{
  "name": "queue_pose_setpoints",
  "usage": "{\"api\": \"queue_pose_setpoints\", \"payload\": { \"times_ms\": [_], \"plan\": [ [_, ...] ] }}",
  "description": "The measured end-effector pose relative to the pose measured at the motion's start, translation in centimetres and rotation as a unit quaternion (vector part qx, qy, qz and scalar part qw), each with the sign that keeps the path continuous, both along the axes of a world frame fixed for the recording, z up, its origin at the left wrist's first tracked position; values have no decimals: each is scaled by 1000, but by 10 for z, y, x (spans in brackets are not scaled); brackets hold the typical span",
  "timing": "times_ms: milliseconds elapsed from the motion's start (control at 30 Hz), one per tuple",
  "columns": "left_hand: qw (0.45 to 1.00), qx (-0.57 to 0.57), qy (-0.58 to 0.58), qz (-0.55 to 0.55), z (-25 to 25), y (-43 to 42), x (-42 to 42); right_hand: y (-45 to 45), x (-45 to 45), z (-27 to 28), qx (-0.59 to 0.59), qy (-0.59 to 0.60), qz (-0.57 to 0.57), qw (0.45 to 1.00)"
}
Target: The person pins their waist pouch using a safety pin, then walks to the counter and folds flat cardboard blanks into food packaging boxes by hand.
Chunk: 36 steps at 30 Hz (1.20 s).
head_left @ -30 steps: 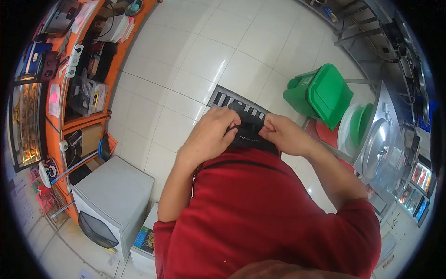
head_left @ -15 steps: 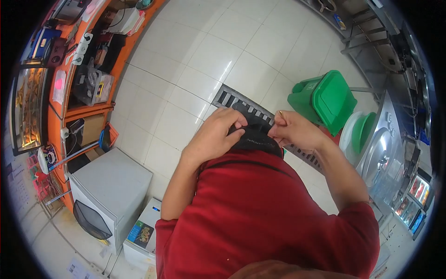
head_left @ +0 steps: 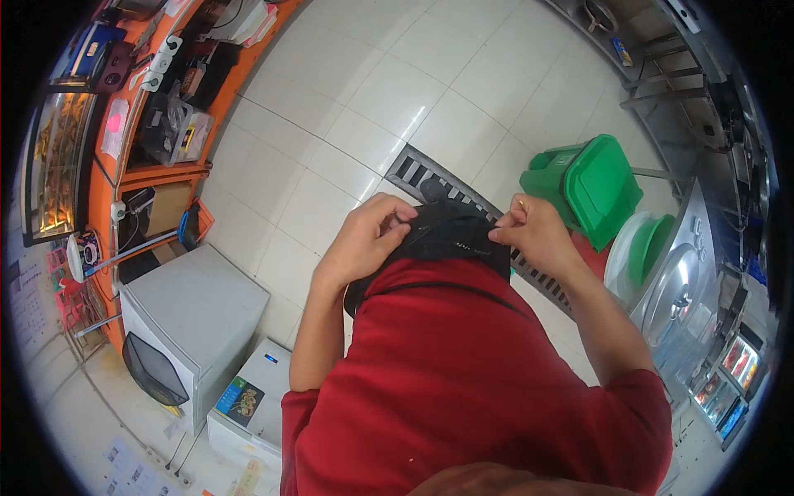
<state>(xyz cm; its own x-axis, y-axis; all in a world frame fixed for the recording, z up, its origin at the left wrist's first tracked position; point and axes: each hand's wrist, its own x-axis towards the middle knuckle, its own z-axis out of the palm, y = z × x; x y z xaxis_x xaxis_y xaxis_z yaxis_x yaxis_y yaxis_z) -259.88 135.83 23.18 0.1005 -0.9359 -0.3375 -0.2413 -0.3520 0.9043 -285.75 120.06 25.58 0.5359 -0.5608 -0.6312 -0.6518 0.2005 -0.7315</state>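
Observation:
At the front of my waist, a black cloth [head_left: 451, 240] with small pale lettering is stretched between my two hands. Whether it is an apron or another garment I cannot tell. My left hand [head_left: 368, 240] pinches its left edge, thumb against curled fingers. On the opposite edge, my right hand [head_left: 538, 236] has thumb and fingertips closed, with a ring on one finger. Below the cloth lies the hem of my red shirt [head_left: 463, 347]. A dark shoe tip [head_left: 432, 190] shows just beyond it.
A metal floor drain grate [head_left: 422, 172] crosses the tiles ahead. On the right stand a green lidded bin [head_left: 600, 190], a green basin [head_left: 649, 248] and a steel counter [head_left: 695, 215]. An orange shelf unit [head_left: 223, 107] and a grey cabinet [head_left: 198, 306] are on the left.
My hands have moved farther apart, and the black cloth between them is spread wider and flatter. The view has shifted slightly.

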Motion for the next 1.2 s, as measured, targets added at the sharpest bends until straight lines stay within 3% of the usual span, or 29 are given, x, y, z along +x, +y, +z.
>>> {"api": "queue_pose_setpoints", "payload": {
  "times_ms": [100, 167, 233, 400, 467, 533, 567, 633, 667, 733, 933, 1000, 1067, 1200],
  "plan": [
    [1000, -11, -4, 15, -9, 14, 3, -5, -1, -5, -34, 12, 23, 999],
    [998, 56, 35, 24, -9, 22, 6, -3, -1, -2, -32, 6, 28, 999],
    [996, 80, 34, 17, -7, 22, 8, -9, -2, 4, 95, -74, -65, 991],
    [993, 99, 46, 37, -23, 28, 4, -14, -8, -23, 167, -66, -48, 983],
    [987, 80, 117, 81, -31, 30, 0, -18, -4, -27, 198, -55, -36, 978],
    [990, 40, 109, 84, -26, 29, -5, -32, 2, -33, 27, 7, 45, 999],
    [991, 0, 102, 83, -22, 27, -8, -38, 8, -35, 26, 7, 48, 998],
    [991, 25, 99, 86, -22, 25, -13, -47, 22, -35, -228, -7, 153, 962],
    [990, 51, 95, 87, -22, 25, -14, -50, 33, -33, -229, -9, 156, 961],
    [989, 64, 102, 82, -21, 25, -12, -50, 56, -22, -145, -35, 104, 983],
    [986, 81, 125, 79, -18, 27, -5, -34, 87, -10, 52, -132, 170, 975],
    [985, 98, 116, 79, -22, 31, -5, -28, 91, -4, 52, -117, 180, 975],
    [980, -15, 163, 111, -30, 33, -10, -25, 94, -7, 54, -102, 191, 975],
    [986, -9, 152, 64, -14, 37, -15, -20, 87, -11, 65, -105, 168, 978]
  ]
}}
